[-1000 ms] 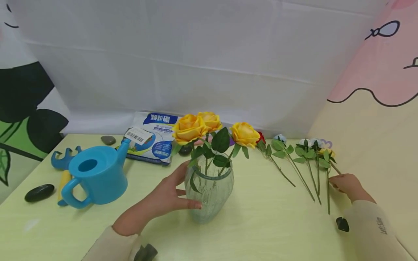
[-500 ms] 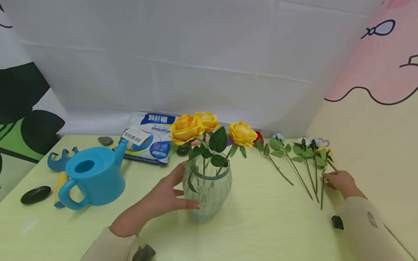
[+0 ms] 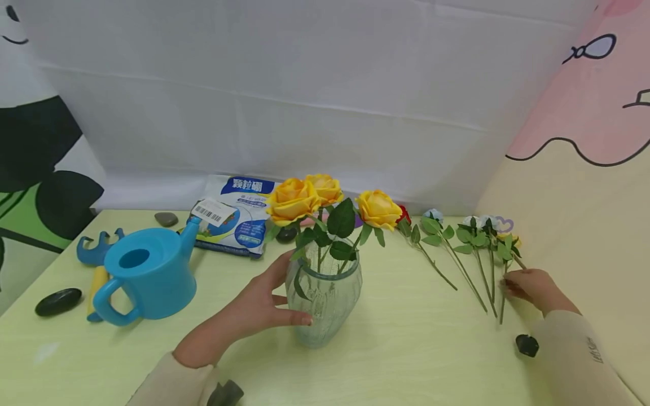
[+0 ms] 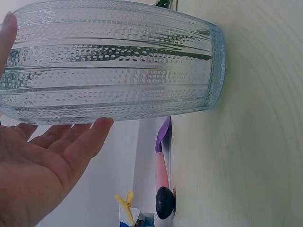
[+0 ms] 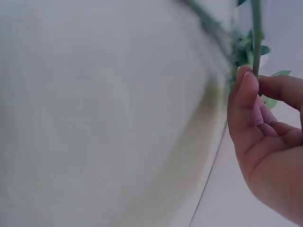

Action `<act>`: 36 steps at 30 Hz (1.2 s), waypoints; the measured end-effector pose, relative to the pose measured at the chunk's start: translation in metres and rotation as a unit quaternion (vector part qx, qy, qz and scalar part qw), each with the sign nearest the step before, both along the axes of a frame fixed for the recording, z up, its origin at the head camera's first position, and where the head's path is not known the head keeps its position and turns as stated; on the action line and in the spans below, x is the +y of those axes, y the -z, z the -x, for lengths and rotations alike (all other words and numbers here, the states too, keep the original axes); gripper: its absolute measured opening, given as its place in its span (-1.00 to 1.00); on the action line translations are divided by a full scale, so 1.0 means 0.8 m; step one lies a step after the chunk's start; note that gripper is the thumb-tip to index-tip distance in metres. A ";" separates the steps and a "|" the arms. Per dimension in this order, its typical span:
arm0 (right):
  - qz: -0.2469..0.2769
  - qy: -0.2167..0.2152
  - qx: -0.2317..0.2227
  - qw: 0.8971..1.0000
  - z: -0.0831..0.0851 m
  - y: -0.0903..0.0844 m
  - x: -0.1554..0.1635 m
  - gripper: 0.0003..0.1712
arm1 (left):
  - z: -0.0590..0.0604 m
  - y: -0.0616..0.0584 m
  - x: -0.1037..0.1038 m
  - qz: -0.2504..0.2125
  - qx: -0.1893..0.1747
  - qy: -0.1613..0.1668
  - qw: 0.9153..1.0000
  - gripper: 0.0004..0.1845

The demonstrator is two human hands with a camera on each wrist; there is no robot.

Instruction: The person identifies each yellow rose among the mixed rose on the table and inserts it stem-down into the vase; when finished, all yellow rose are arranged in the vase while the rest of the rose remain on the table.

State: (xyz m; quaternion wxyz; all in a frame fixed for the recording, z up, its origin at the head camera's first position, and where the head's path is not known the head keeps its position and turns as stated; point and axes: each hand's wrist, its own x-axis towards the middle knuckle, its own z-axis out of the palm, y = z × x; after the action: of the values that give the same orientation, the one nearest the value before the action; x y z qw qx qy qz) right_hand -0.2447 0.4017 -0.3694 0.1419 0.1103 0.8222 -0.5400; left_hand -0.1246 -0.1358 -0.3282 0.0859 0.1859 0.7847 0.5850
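Bright, even light with soft shadows; the right wrist view is heavily blurred.

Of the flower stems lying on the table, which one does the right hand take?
The right hand pinches the rightmost stem, the one nearest the pink wall; the other loose stems lie untouched to its left.

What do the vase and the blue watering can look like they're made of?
The clear ribbed vase looks like glass: see-through, glossy, with dotted texture between its ribs, though clear plastic can't be ruled out. The blue watering can seems moulded plastic: opaque, one even colour, soft sheen.
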 end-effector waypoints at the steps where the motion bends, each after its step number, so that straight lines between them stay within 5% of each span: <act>1: 0.034 -0.002 0.000 0.999 -0.001 -0.004 -0.002 -0.68 | 0.000 0.000 0.000 0.000 -0.001 0.000 1.000 0.05; 4: 0.143 -0.004 0.014 0.990 -0.003 -0.022 -0.016 -0.83 | 0.000 0.000 0.000 0.001 -0.001 0.001 1.000 0.05; 8: 0.239 -0.017 0.066 0.969 -0.010 -0.052 -0.055 -0.78 | 0.000 -0.001 0.000 0.003 0.002 0.000 1.000 0.05; 14: 0.298 -0.080 0.150 0.939 -0.029 -0.091 -0.143 -0.86 | 0.000 -0.001 0.000 0.001 -0.001 -0.002 1.000 0.05; 17: 0.330 -0.109 0.173 0.921 -0.042 -0.105 -0.186 -0.73 | 0.000 -0.001 0.000 0.004 -0.003 -0.004 1.000 0.05; 22: 0.375 -0.099 0.195 0.901 -0.064 -0.118 -0.237 -0.58 | 0.000 -0.001 0.001 0.002 -0.003 0.000 1.000 0.05; 30: 0.371 -0.065 0.225 0.899 -0.085 -0.136 -0.272 -0.75 | 0.000 0.000 0.001 0.010 -0.002 -0.003 1.000 0.04; 36: 0.378 -0.059 0.270 0.884 -0.105 -0.165 -0.294 -0.74 | -0.001 -0.001 0.000 0.008 -0.003 -0.003 1.000 0.05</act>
State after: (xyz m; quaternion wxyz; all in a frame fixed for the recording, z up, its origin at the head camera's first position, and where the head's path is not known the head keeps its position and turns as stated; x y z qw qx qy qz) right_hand -0.1608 0.1669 -0.2375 -0.0228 -0.1502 0.5675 -0.8093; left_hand -0.1242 -0.1362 -0.3273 0.0877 0.1815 0.7897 0.5794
